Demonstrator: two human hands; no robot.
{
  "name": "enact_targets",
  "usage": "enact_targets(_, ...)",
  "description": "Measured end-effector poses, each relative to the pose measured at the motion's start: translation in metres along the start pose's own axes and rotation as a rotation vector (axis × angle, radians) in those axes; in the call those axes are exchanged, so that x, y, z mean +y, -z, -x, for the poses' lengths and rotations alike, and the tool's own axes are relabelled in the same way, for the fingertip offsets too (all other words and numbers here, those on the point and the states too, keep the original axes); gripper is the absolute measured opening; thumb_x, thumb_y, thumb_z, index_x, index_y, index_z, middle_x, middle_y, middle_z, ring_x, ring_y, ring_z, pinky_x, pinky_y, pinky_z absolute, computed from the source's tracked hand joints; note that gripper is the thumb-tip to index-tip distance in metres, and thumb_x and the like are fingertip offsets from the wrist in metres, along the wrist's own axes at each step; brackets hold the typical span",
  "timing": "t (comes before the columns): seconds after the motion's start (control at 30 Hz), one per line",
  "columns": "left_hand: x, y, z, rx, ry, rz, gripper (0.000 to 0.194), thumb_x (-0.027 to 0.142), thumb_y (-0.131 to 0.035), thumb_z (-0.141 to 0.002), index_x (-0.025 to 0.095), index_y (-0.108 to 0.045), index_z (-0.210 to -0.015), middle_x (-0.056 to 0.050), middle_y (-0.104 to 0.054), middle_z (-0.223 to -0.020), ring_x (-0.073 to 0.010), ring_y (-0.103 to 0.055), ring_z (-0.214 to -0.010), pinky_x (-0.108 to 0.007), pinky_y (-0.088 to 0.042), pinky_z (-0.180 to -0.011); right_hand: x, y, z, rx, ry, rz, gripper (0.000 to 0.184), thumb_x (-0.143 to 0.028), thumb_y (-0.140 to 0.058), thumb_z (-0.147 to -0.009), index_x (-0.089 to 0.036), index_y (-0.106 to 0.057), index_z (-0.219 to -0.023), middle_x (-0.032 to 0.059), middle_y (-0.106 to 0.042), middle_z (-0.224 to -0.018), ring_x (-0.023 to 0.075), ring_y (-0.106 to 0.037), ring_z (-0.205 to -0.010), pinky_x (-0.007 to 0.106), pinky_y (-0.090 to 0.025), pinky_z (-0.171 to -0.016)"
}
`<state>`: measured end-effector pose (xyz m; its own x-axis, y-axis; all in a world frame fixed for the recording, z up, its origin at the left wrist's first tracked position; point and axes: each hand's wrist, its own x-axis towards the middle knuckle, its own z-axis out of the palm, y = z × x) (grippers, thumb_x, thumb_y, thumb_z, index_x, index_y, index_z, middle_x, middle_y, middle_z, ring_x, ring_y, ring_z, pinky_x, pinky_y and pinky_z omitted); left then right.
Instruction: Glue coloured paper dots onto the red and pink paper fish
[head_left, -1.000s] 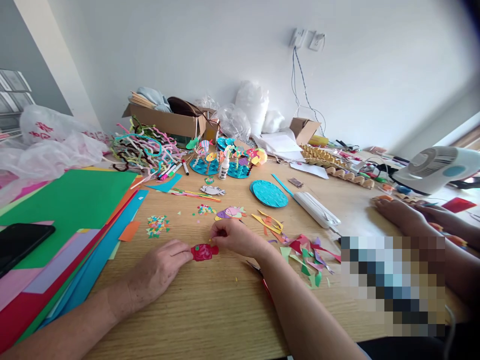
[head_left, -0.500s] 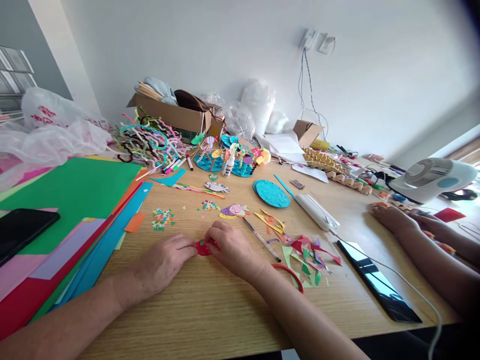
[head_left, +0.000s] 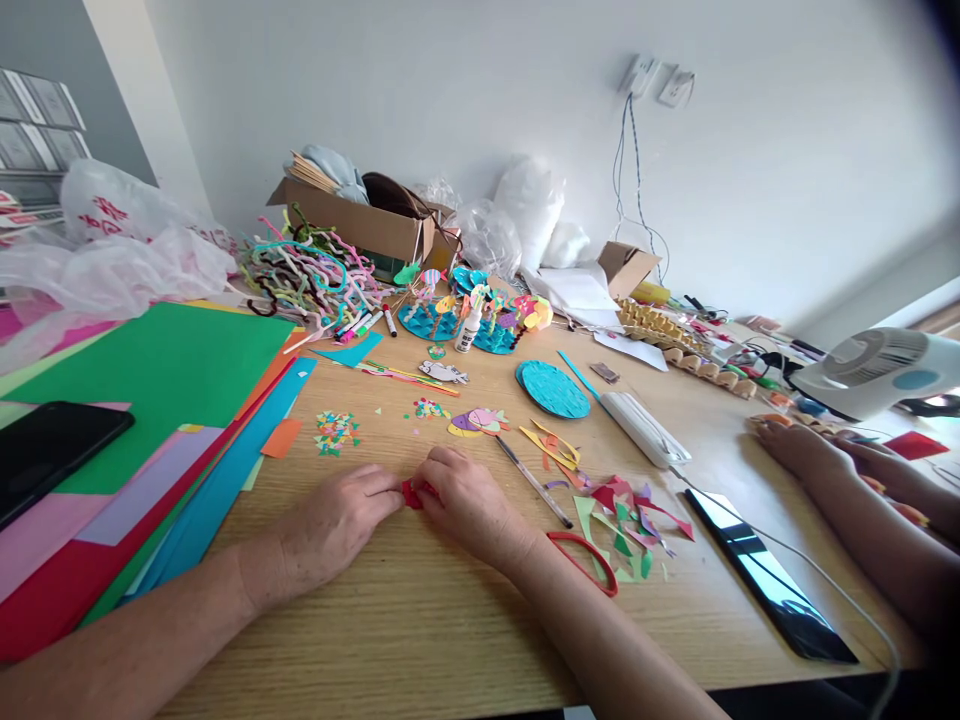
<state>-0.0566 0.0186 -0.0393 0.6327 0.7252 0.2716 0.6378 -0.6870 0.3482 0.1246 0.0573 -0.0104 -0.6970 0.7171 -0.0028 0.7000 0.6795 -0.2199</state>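
Near the middle of the table, a small red paper piece lies between my hands, mostly covered by fingers. My left hand is closed, its fingertips pinching the left edge. The fingers of my right hand are curled over the right side of the same piece. Beyond my hands lie paper fish cutouts in purple, yellow and pink, and small confetti piles. A pen rests beside my right hand, with red-handled scissors partly visible by my right forearm.
Coloured paper sheets and a black phone are on the left. To the right are paper scraps, a power strip, a dark tablet-like device and another person's hands. A glue bottle stands farther back.
The view has shifted slightly, so everything appears a little farther right. My fingers now cover more of the red paper piece, and its green dot is no longer visible.
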Motion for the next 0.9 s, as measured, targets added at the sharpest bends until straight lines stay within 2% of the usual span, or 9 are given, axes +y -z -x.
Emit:
enact_targets(0.2,0.0014,0.0035,-0.0016,-0.023,0.009,0.014,0.038,0.004,-0.028,-0.088,0.013,-0.063,-0.101,-0.008,-0.062,-0.094,-0.02,-0.057,-0.085,-0.034,-0.051,-0.079,0.0025,-0.0015,0.0008,0.022,0.012,0.009,0.013,-0.018,-0.051,-0.085,-0.015,-0.063,-0.08,0.0035,-0.058,-0.081,0.013,-0.052,-0.074,0.022,-0.034,-0.062)
enact_targets(0.57,0.0004,0.0014,0.0012,0.001,-0.013,-0.04,0.037,0.0,-0.032,-0.086,0.014,-0.062,-0.103,-0.007,-0.063,-0.096,-0.0197,-0.058,-0.088,-0.033,-0.051,-0.08,0.0021,0.0025,0.0049,0.034,0.049,-0.061,0.013,-0.014,-0.05,-0.08,-0.015,-0.062,-0.076,0.0032,-0.057,-0.078,0.0121,-0.05,-0.07,0.021,-0.034,-0.061)
enact_targets(0.73,0.001,0.0027,0.0004,0.008,-0.015,-0.066,0.036,0.001,-0.032,-0.086,0.015,-0.063,-0.098,-0.007,-0.063,-0.095,-0.0195,-0.058,-0.087,-0.033,-0.051,-0.079,0.0047,0.0043,0.0051,0.06,0.011,-0.157,0.015,-0.01,-0.05,-0.079,-0.015,-0.064,-0.078,0.0034,-0.058,-0.078,0.0112,-0.052,-0.069,0.02,-0.036,-0.063)
enact_targets(0.9,0.0012,0.0021,-0.0001,0.01,0.011,-0.08,0.037,0.001,-0.032,-0.085,0.016,-0.061,-0.101,-0.006,-0.064,-0.094,-0.0182,-0.059,-0.086,-0.031,-0.052,-0.079,0.0048,0.0033,0.0052,0.074,0.014,-0.193,0.018,-0.007,-0.05,-0.076,-0.014,-0.066,-0.077,0.0035,-0.059,-0.077,0.0113,-0.053,-0.07,0.02,-0.037,-0.063)
